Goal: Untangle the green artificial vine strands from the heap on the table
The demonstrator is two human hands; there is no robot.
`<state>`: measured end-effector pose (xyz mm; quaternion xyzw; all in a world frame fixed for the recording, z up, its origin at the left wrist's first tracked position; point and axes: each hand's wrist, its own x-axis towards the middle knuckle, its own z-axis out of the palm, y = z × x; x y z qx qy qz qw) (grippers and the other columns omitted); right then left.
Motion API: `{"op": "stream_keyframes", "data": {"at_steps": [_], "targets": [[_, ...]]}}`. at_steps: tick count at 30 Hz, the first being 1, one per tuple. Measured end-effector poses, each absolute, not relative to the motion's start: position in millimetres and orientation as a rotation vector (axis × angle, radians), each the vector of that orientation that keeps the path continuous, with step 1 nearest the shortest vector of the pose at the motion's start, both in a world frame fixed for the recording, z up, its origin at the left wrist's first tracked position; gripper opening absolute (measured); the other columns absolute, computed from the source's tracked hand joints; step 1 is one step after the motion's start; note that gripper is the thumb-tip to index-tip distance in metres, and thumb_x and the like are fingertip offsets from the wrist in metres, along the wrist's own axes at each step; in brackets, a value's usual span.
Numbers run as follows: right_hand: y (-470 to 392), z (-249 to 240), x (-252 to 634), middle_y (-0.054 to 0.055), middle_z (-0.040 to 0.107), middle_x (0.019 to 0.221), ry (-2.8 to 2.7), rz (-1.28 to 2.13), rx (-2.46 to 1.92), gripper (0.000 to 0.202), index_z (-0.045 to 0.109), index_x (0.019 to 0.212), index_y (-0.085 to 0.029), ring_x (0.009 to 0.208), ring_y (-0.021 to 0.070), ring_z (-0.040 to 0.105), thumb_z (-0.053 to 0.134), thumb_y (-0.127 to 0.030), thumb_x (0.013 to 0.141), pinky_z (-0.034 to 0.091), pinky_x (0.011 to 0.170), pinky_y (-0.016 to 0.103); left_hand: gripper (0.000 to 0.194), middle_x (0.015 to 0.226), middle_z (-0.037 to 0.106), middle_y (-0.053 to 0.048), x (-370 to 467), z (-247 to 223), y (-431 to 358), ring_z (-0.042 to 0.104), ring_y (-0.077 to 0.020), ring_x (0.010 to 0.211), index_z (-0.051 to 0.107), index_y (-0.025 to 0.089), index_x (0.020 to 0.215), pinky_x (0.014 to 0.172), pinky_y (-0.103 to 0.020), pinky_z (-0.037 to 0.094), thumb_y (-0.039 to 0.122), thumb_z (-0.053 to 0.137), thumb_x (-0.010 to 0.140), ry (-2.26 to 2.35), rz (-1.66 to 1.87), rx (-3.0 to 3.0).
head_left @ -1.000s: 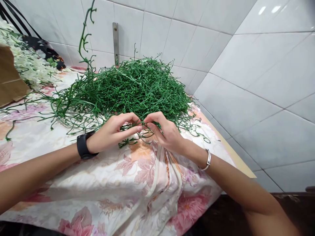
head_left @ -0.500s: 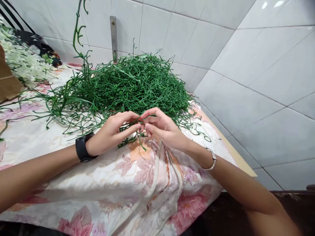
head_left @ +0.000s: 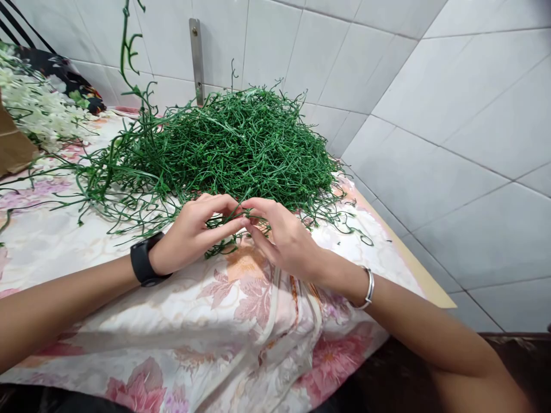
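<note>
My left hand [head_left: 198, 226], with a black band on its wrist, pinches a thin green stem [head_left: 224, 215] between thumb and fingertips. From the right, my right hand [head_left: 286, 238] meets it, its thumb and fingertips closed on the same stem at the joint. The fingertips of both hands touch or nearly touch, and they hide the exact point of grip. Just behind the hands rises a big tangled heap of green plastic stems [head_left: 245, 146]. Part of a stem cluster [head_left: 221, 248] hangs under my left hand.
A floral cloth [head_left: 172, 321] covers the table. White artificial flowers [head_left: 38, 103] and a piece of brown cardboard [head_left: 15, 146] are at the left. A metal strip [head_left: 196, 60] is fixed to the tiled wall [head_left: 275, 40]. One tall stem [head_left: 124, 57] sticks up.
My right hand has turned, with its thumb and fingers now meeting my left fingertips. The short stem end that hung below the fingers no longer shows there. The view has shifted slightly.
</note>
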<state>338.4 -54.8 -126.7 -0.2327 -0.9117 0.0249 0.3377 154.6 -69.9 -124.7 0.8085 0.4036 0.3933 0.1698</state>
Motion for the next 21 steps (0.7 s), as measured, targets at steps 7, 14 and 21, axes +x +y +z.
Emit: {"op": "stream_keyframes", "data": {"at_steps": [7,14,21], "targets": [[-61.8,-122.3,336.9,0.012,0.059,0.098,-2.412,-0.310,-0.563,0.036,0.040,0.115,-0.005,0.087,0.0196,0.054,0.046,-0.017,0.081,0.043,0.078,0.037,0.017,0.067,0.059,0.003,155.9,-123.6,-72.9,0.049,-0.0102,0.064,0.057,0.017,0.075,0.065,-0.025,0.034,0.029,0.051,0.084,1.136,1.121,2.314],[-69.2,-125.5,333.4,0.011,0.059,0.086,-2.453,-0.555,-0.654,0.039,0.041,0.119,-0.003,0.082,0.0216,0.051,0.040,-0.023,0.086,0.040,0.080,0.041,0.016,0.073,0.061,0.001,156.1,-128.3,-73.4,0.049,-0.0119,0.069,0.058,0.018,0.076,0.066,-0.025,0.034,0.031,0.052,0.083,1.170,1.140,2.316],[-64.2,-126.5,338.4,0.012,0.056,0.107,-2.447,-0.122,-0.585,0.036,0.033,0.123,-0.008,0.086,0.0164,0.053,0.033,-0.011,0.088,0.044,0.081,0.035,0.017,0.070,0.059,0.003,154.0,-125.5,-73.2,0.048,-0.0103,0.066,0.059,0.018,0.075,0.066,-0.023,0.034,0.032,0.053,0.082,1.155,1.131,2.274]]}}
